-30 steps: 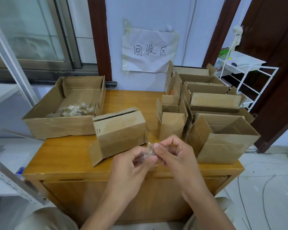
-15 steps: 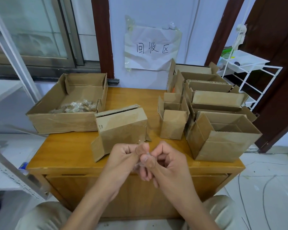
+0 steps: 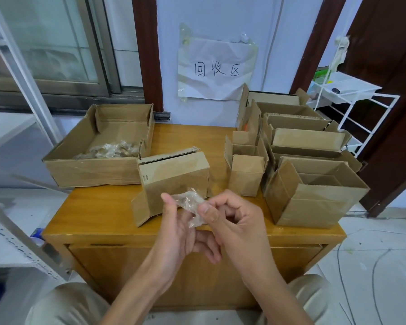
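plastic packet (image 3: 188,201) held over wooden table (image 3: 99,207), pale wall (image 3: 220,15) behind.

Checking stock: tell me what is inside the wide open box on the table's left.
The wide open box holds a small heap of clear plastic packets toward its front; bare floor behind. Its near wall hides the frontmost floor.

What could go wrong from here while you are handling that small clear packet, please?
The clear plastic packet is pinched between the right hand and left hand near the wooden table's front edge; it might slip and fall to the floor. Being thin and crumpled, it could tear.
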{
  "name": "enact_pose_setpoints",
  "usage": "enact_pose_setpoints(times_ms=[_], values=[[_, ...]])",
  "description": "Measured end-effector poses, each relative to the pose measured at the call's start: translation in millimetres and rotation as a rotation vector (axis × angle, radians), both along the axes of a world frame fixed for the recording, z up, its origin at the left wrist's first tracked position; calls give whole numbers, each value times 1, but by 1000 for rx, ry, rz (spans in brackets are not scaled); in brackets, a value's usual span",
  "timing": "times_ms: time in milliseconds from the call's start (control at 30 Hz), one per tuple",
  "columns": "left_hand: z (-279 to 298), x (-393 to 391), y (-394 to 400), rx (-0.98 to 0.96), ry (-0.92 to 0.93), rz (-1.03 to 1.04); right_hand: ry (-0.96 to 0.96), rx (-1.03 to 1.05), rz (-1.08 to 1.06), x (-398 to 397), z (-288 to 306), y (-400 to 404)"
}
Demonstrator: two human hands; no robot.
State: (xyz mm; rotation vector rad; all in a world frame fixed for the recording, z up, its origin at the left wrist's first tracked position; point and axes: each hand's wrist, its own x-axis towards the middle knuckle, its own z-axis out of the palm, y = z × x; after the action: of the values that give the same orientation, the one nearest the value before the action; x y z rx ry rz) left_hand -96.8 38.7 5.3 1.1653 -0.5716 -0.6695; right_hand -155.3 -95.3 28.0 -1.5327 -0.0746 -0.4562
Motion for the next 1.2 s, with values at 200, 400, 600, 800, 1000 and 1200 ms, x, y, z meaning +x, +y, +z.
enact_pose_setpoints(times_ms=[200, 400, 600, 800, 1000, 1200], values=[[3, -2, -1, 132, -141, 168, 46, -236, -76, -1, -6, -8], [5, 3, 0, 234, -220, 289, 220, -9, 15, -6, 1, -29], [14, 1, -2, 256, -232, 181, 122, -667, 41, 4, -4, -35], [20, 2, 5, 325, -223, 15, 19, -528, 58, 2, -6, -39], [24, 6, 18, 256, -282, 278, 51, -401, -38, -3, -14, -28], [18, -3, 19, -26, -197, 254, 210, 225, 164, -13, -2, -2]])
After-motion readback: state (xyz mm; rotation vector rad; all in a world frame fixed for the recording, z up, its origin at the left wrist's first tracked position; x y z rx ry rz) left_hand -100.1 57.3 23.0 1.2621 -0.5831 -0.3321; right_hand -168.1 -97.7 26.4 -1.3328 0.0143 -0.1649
